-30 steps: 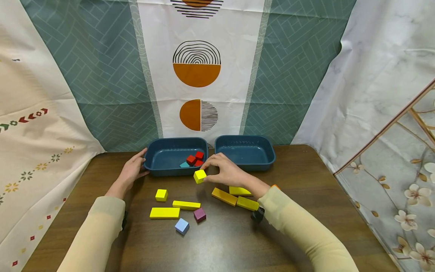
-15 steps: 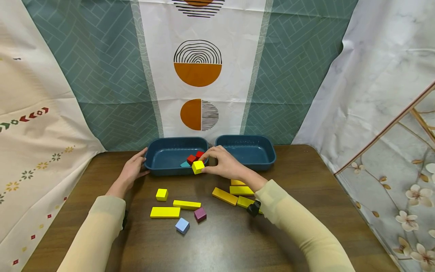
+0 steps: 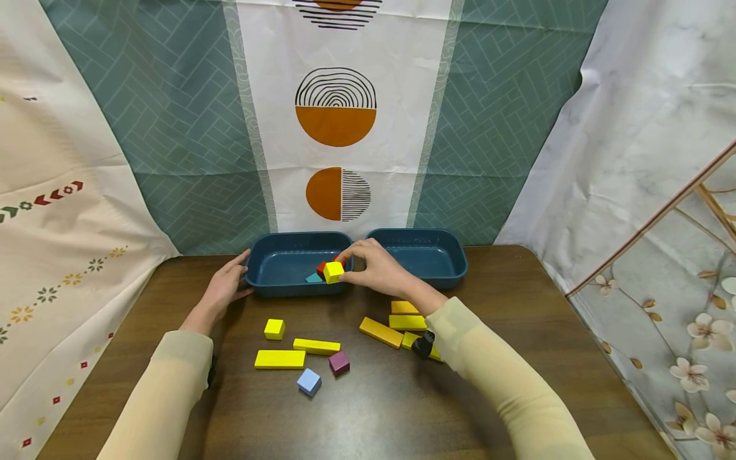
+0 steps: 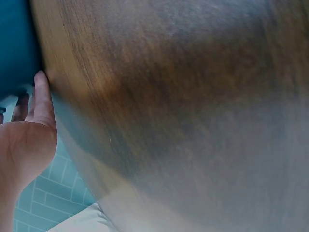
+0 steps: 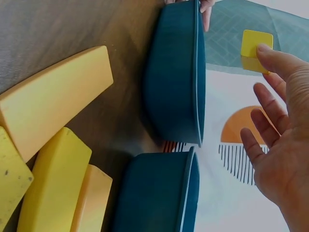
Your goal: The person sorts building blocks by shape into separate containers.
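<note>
Yellow cube (image 3: 333, 273), pinched by right hand (image 3: 377, 268), now hangs farther over left bin (image 3: 282, 263), which left hand (image 3: 223, 289) touches, fingers extended; slack pinch could cause an early drop.

A bright yellow cube (image 3: 333, 273) is pinched in the fingertips of the right hand (image 3: 378, 267), above a dark-blue rectangular tray (image 3: 299, 291). The tray's far end meets the fingers of the left hand (image 3: 223, 287).

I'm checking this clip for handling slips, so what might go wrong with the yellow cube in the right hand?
The right hand pinches the yellow cube with three fingers clear of it, so it could slip.
The cube is held up near the front rim of the left tray; released short, it might hit that rim.
Red blocks lie in that part of the tray, so it may bounce off them.
</note>
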{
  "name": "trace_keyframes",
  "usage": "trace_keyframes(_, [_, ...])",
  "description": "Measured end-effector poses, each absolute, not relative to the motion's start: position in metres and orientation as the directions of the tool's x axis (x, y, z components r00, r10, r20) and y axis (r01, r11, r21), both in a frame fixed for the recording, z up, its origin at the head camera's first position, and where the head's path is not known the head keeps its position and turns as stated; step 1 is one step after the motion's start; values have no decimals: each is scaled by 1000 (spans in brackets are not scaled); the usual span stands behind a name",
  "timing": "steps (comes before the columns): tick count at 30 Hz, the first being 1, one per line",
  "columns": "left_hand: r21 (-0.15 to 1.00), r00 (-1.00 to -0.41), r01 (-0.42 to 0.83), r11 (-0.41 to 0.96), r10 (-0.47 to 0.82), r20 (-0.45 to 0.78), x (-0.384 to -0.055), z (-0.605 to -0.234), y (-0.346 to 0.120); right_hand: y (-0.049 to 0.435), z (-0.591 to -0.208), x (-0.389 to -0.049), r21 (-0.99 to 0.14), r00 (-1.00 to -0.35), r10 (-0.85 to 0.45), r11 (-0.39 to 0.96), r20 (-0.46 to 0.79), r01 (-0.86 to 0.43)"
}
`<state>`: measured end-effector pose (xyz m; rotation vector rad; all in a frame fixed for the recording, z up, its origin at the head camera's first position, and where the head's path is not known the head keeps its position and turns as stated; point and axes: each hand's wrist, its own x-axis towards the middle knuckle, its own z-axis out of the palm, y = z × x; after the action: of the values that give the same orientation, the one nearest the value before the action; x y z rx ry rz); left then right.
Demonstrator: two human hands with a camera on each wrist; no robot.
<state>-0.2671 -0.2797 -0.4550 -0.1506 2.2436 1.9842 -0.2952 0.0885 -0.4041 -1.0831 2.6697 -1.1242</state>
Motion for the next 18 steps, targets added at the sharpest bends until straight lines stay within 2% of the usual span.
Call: trace_keyframes(18, [978, -984, -170, 118, 24, -174, -262, -448, -277, 73, -404, -310, -636, -800, -559, 541, 218, -550])
